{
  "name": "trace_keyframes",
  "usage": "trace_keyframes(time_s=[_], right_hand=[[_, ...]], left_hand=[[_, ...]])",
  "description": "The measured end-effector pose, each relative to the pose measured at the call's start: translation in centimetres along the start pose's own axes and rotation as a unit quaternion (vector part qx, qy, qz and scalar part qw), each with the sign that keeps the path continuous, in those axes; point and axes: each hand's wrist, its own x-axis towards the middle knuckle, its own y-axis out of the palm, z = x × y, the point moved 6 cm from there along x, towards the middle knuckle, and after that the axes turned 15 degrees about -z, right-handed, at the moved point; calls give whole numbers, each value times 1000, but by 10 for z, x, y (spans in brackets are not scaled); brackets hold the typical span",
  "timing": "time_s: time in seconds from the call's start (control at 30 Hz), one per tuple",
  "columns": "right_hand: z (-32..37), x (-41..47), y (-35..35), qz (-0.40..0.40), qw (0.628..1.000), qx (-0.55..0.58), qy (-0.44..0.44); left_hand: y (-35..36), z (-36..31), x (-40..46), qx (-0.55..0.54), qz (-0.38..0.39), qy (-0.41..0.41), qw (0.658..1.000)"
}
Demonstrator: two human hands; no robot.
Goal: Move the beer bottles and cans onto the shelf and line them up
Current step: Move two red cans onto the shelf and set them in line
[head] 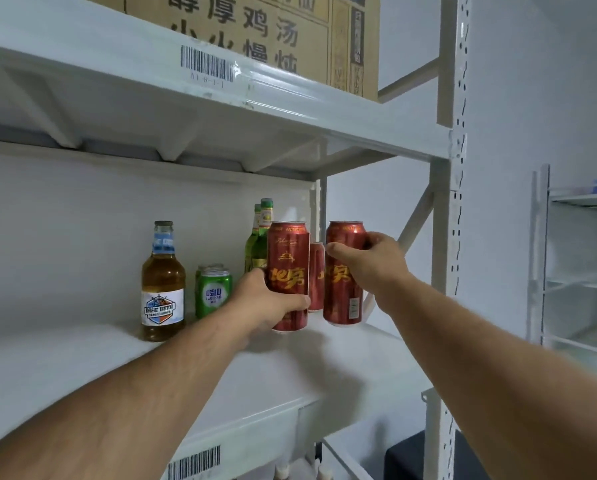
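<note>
My left hand (266,303) wraps one tall red beer can (288,271) at the shelf (65,358) front; my right hand (366,268), at three o'clock, grips another (342,299). Behind: third red can (316,275), green bottles (260,237), green cans (212,294), amber bottle (162,285) at nine o'clock.

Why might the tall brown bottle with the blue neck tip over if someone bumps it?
The brown bottle is tall and narrow with a small base, so a push near its neck would probably topple it. It looks full, so likely heavy. It appears to be glass, which could break falling off the shelf.
</note>
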Motion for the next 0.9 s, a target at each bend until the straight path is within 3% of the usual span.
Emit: trace_keyframes(time_s=[0.57,0.9], right_hand=[[-97,92,73,62,997,27,26],[-119,93,74,133,990,32,-24]], left_hand=[[70,16,57,25,-105,-35,994],[77,33,59,14,-86,-49,995]])
